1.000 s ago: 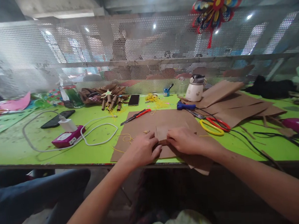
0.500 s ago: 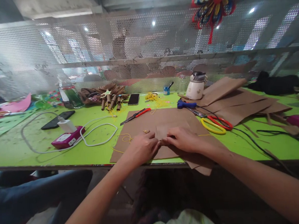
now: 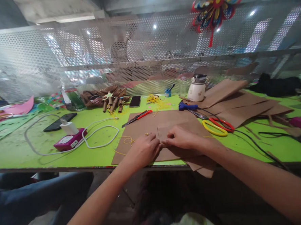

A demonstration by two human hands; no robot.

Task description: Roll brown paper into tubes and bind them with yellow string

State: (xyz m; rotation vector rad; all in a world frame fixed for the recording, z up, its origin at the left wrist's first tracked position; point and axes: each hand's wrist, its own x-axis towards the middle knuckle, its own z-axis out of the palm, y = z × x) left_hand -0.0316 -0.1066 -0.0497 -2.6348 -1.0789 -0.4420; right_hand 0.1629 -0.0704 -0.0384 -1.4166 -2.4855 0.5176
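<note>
My left hand (image 3: 142, 149) and my right hand (image 3: 183, 138) meet at the fingertips over a small folded piece of brown paper (image 3: 164, 132). Both pinch it with curled fingers and press it onto a large brown paper sheet (image 3: 141, 128) on the green table (image 3: 97, 153). Thin yellow thread (image 3: 126, 140) lies on the sheet just left of my left hand.
Yellow-and-red scissors (image 3: 215, 125) and a blue-handled tool (image 3: 187, 106) lie to the right, red-handled scissors (image 3: 138, 116) behind. A magenta power bank with white charger and cable (image 3: 68, 139) sits left. Phones, rolled brown paper craft (image 3: 111, 99), a white jar (image 3: 197, 88) and more brown sheets (image 3: 241, 103) lie behind.
My hands have drawn closer together, so the fingertips now meet on the folded piece. The view shifted slightly; nothing else on the table moved.
</note>
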